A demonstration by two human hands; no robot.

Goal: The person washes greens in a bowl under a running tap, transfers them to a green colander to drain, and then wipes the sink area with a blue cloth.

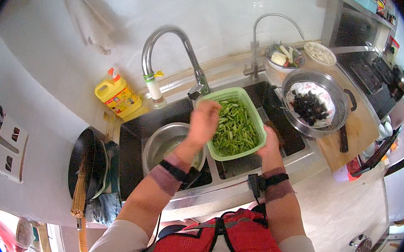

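A light green plastic basket (261, 133) full of cut green vegetable pieces (235, 129) is over the divider and right basin of the double sink. My right hand (270, 142) grips its right rim. At the basket's left edge is my left hand (206, 117), blurred, with its fingers curled; whether it touches the rim or holds anything cannot be made out. Below my left forearm, a steel bowl (151, 146) with some liquid sits in the left basin. The chrome faucet (172, 29) with a white filter arches behind.
On the right, a steel pot (342, 104) holds a plate of dark pieces beside a wooden cutting board (361, 140) with a knife. Bowls of food (320, 53) stand behind. A yellow detergent jug (119, 96) is back left; a black wok (80, 164) leans left of the sink.
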